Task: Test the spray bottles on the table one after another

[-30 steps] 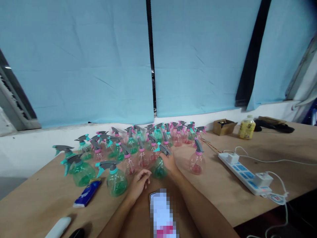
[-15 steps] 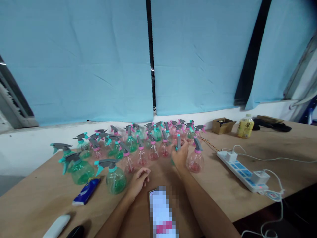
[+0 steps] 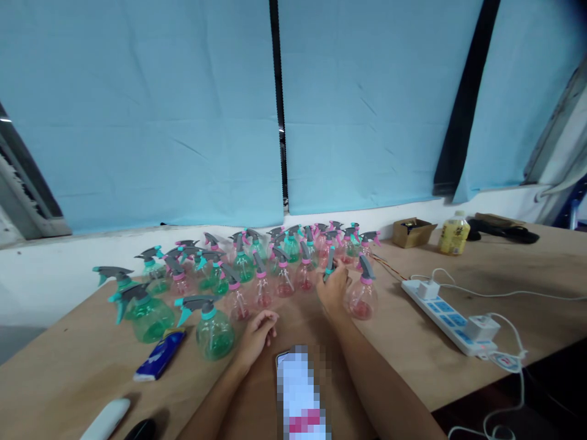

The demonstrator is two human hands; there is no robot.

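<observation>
My right hand [image 3: 333, 288] is wrapped around a small green spray bottle [image 3: 329, 264] with a grey trigger head, set right beside a pink spray bottle [image 3: 364, 294]. The hand hides most of the green bottle's body. My left hand [image 3: 257, 333] rests on the wooden table [image 3: 403, 348] with fingers loosely curled, holding nothing, next to a larger green spray bottle [image 3: 213, 327]. Behind both hands stand several green and pink spray bottles [image 3: 257, 263] in a crowd.
A phone [image 3: 300, 391] lies between my forearms. At the left front are a blue packet [image 3: 161, 355], a white object [image 3: 107, 418] and a large green bottle [image 3: 145, 311]. To the right lie a white power strip [image 3: 452, 318] with cables, a cardboard box [image 3: 415, 232] and a yellow drink bottle [image 3: 454, 233].
My right hand carried the green spray bottle from the middle front to the right, up against the pink bottle. My left hand stayed where it was.
</observation>
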